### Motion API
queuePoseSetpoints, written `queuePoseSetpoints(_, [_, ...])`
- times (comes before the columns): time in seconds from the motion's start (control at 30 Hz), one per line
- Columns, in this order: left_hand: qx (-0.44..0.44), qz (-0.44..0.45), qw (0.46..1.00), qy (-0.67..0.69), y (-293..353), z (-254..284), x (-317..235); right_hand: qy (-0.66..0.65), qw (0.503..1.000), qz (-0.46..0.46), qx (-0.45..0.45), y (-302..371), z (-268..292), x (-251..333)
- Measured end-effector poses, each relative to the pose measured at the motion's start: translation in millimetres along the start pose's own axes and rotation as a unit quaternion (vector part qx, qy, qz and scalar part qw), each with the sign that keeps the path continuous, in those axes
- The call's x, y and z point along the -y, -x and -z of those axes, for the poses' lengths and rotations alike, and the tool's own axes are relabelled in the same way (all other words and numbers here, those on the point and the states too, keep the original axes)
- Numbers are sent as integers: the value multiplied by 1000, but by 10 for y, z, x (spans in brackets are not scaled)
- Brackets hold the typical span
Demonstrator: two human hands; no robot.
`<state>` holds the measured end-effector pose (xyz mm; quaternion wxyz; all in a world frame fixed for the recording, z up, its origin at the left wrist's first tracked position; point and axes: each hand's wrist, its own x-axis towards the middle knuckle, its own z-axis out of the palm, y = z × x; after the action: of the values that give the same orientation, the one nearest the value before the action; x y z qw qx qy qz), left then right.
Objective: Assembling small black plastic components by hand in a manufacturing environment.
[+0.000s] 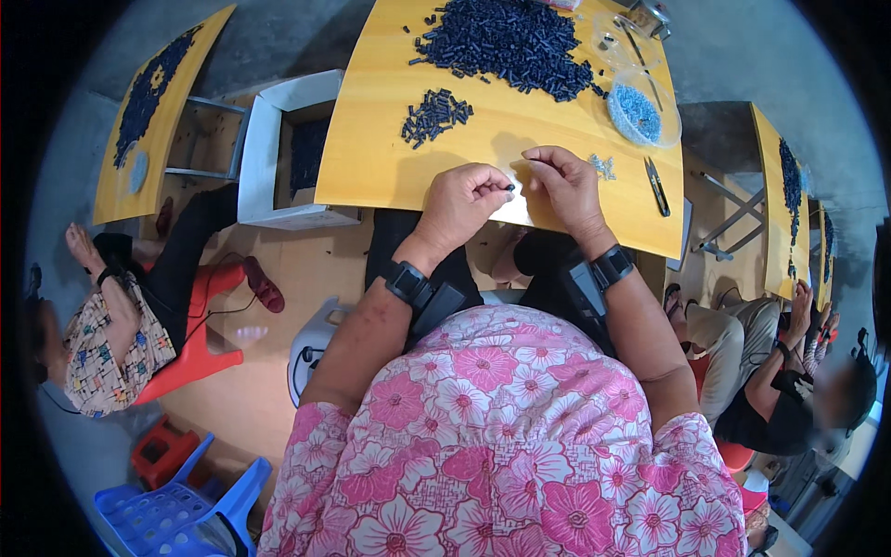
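Now, the left hand (469, 197) holds one small dark piece (510, 187) b/w thumb and forefinger, w/ the tip out, above the near edge of the tabletop (371, 172). The right hand (568, 190) is just beside it, thumb and forefinger brought close together; if smth. tiny is b/w them, I cannot tell. For good work at this step, I would advise to keep the left pinch light but firm, b/c such a small piece can probably roll or jump out, and to bring the right fingertips to its free end slowly, w/o covering it. It is also better to stay over the tabletop, not past the near edge, so that a dropped piece is not lost on the floor (306, 255). Supplies lie well for short reaches: the small heap of dark pieces (436, 118) is left of the middle, b/w the near edge and the large dark heap (510, 46) toward the far edge; the little pile of clear bits (601, 167) is right of the right hand; the snips (656, 187) lie by the right edge, close to the near right corner; the tub (672, 132) w/ light blue bits (636, 111) is farther up that edge. Re labels: no brand or writing is readable on these things, nor on the black wrist devices (406, 281).
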<state>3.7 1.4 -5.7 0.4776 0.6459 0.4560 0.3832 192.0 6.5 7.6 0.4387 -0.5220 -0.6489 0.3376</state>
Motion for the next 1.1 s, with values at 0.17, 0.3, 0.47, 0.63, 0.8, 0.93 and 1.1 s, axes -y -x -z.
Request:
queuePoseSetpoints(0.17, [2,12,1000,1,-7,-3,39,-324,909,-260,28,114,-58,67])
queuePoseSetpoints(0.3, [-3,14,1000,10,0,-14,74,-341,903,-258,42,133,-61,123])
queuePoseSetpoints(0.47, [16,22,1000,10,10,-2,18,-315,914,-250,46,147,-73,95])
queuePoseSetpoints(0.63, [11,14,1000,9,-3,6,55,-310,919,-239,41,163,-93,61])
queuePoseSetpoints(0.8, [2,7,1000,8,-1,-1,62,-293,925,-237,37,167,-116,41])
queuePoseSetpoints(0.93, [3,14,1000,16,4,3,46,-289,931,-221,31,173,-131,44])
queuePoseSetpoints(1.1, [16,29,999,34,8,0,39,-287,935,-207,21,197,-140,71])
